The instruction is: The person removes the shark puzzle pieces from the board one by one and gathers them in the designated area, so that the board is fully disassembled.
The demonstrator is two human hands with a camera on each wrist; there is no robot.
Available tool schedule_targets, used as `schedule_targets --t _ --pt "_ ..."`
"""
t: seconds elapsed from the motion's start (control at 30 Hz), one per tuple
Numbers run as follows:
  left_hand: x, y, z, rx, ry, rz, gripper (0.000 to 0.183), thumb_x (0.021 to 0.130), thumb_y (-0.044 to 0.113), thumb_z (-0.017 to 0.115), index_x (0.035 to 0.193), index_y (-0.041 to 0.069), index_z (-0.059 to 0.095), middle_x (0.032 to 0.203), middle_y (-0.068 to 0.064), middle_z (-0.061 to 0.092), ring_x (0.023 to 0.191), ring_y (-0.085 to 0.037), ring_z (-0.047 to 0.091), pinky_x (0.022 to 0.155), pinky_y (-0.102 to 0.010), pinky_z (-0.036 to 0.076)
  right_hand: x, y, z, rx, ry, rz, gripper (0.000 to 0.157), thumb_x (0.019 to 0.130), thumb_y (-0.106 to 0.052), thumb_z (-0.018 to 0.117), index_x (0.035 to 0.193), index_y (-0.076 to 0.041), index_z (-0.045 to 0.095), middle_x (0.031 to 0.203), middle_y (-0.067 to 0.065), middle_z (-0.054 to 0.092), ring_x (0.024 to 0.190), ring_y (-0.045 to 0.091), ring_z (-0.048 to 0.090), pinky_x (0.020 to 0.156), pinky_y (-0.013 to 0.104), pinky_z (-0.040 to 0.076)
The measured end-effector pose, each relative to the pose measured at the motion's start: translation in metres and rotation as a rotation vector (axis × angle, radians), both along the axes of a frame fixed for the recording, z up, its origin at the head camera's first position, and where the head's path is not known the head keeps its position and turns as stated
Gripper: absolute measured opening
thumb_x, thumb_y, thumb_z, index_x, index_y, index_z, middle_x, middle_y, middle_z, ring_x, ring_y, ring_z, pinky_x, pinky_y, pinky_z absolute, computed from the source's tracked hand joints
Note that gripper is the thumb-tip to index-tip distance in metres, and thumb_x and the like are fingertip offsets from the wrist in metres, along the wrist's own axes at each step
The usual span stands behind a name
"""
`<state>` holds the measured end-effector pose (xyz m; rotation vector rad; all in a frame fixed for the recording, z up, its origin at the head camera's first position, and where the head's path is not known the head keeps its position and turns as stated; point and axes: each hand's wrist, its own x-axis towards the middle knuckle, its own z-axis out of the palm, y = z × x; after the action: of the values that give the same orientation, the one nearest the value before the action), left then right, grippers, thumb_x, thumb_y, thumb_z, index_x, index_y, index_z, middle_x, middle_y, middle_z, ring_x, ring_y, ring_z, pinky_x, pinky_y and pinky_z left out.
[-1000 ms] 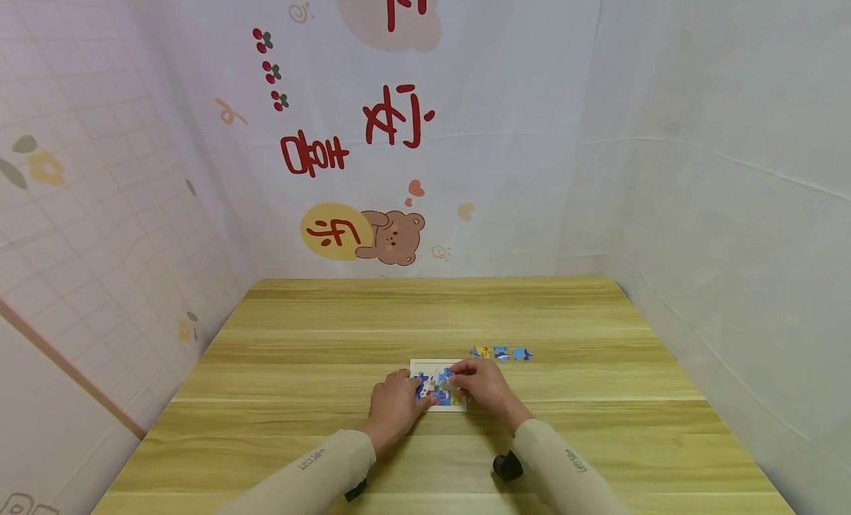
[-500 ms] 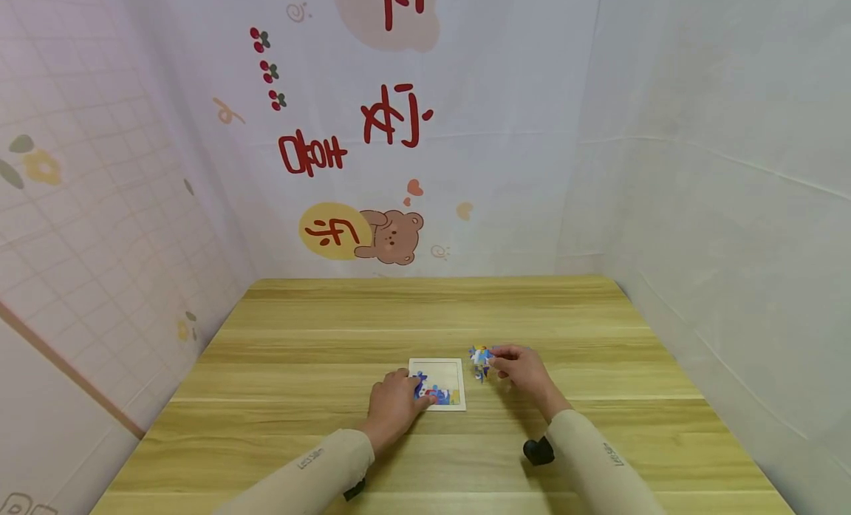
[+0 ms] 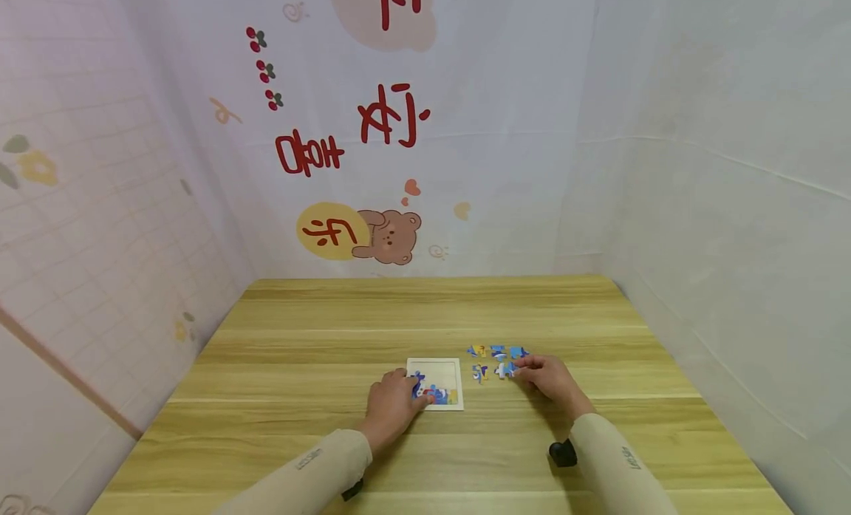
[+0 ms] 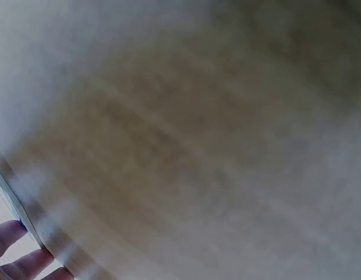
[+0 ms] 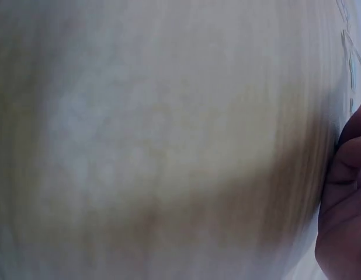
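Note:
A shallow white puzzle tray [image 3: 449,363] lies on the table, with blue, red and yellow pieces [image 3: 437,394] fitted along its lower side. My left hand [image 3: 390,405] rests on the tray's left side, the thumb near its lower edge. In the left wrist view, fingertips [image 4: 30,261] touch a thin pale edge. To the right of the tray, my right hand [image 3: 549,377] pinches a light blue puzzle piece [image 3: 510,369] low over the table. In the right wrist view, only bent fingers [image 5: 347,169] show at the right border; the piece is not clearly visible there.
Several loose puzzle pieces lie right of the tray: a yellow-and-blue piece [image 3: 478,350], blue pieces [image 3: 498,351] in the back row, and another piece [image 3: 479,373] in front. The wooden table [image 3: 319,315] meets white printed cloth [image 3: 505,168] at the back and sides.
My right hand has carried the light blue piece from over the tray, past the loose pieces, to the right. The left hand stays on the tray.

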<state>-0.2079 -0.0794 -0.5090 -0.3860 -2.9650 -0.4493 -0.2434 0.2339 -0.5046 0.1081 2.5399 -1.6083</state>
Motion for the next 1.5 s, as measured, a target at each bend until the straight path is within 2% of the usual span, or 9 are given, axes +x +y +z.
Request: schedule_targets --t 0.3,0.6,0.83,1.03,1.13,1.33,1.5 --pt "0.001 -0.001 0.003 0.010 -0.002 -0.002 0.053 0.085 0.049 0.074 0.115 0.006 0.075 0.120 -0.018 0.065 0.109 -0.037 0.061 0.080 -0.054 0.050 -0.001 -0.004 -0.002 0.031 0.004 -0.001 0.012 0.091 -0.006 0.068 0.101 0.001 0.072 0.071 0.005 0.058 0.061 0.015 0.048 0.052 0.027 0.039" --pt "0.002 -0.001 0.002 0.008 0.001 -0.004 0.052 0.084 0.048 0.075 0.114 0.006 0.075 0.119 -0.018 0.065 0.108 -0.037 0.061 0.079 -0.054 0.050 0.002 -0.007 0.000 0.080 0.010 -0.024 0.020 0.092 -0.008 0.068 0.108 0.003 0.071 0.078 0.004 0.061 0.064 0.016 0.050 0.056 0.028 0.041" --pt "0.001 -0.001 0.002 0.034 0.006 0.007 0.052 0.085 0.049 0.075 0.114 0.005 0.074 0.119 -0.017 0.065 0.109 -0.036 0.061 0.082 -0.054 0.049 0.003 -0.008 0.002 0.100 0.023 -0.041 0.020 0.091 -0.008 0.069 0.108 0.003 0.070 0.083 0.005 0.064 0.068 0.016 0.053 0.059 0.028 0.043" --pt "0.002 -0.003 0.005 0.070 -0.005 0.008 0.052 0.084 0.048 0.076 0.114 0.006 0.073 0.115 -0.014 0.066 0.107 -0.034 0.062 0.083 -0.053 0.049 0.004 -0.020 0.005 0.150 0.091 -0.088 0.022 0.092 -0.011 0.067 0.109 0.002 0.071 0.080 0.005 0.060 0.068 0.017 0.050 0.059 0.027 0.042" --pt "0.002 -0.005 0.005 0.074 -0.008 -0.002 0.050 0.084 0.047 0.076 0.114 0.006 0.072 0.116 -0.013 0.066 0.106 -0.033 0.062 0.081 -0.052 0.050 0.002 -0.035 0.006 0.119 0.136 -0.100 0.019 0.092 -0.010 0.068 0.106 0.001 0.072 0.078 0.004 0.058 0.068 0.016 0.049 0.059 0.027 0.041" --pt "0.004 -0.014 0.004 0.146 -0.003 -0.045 0.042 0.086 0.035 0.077 0.112 0.003 0.072 0.119 -0.014 0.066 0.108 -0.034 0.063 0.085 -0.053 0.050 0.002 -0.077 0.009 0.001 0.143 -0.014 0.015 0.092 -0.006 0.068 0.103 0.002 0.072 0.084 0.006 0.066 0.068 0.020 0.059 0.058 0.027 0.047" --pt "0.011 -0.026 0.003 0.214 0.003 -0.085 0.037 0.087 0.029 0.076 0.111 0.001 0.072 0.117 -0.016 0.065 0.107 -0.034 0.063 0.088 -0.053 0.050 0.005 -0.111 0.011 -0.009 0.096 0.097 0.020 0.093 -0.008 0.068 0.110 0.002 0.071 0.088 0.008 0.067 0.070 0.022 0.062 0.057 0.027 0.047"
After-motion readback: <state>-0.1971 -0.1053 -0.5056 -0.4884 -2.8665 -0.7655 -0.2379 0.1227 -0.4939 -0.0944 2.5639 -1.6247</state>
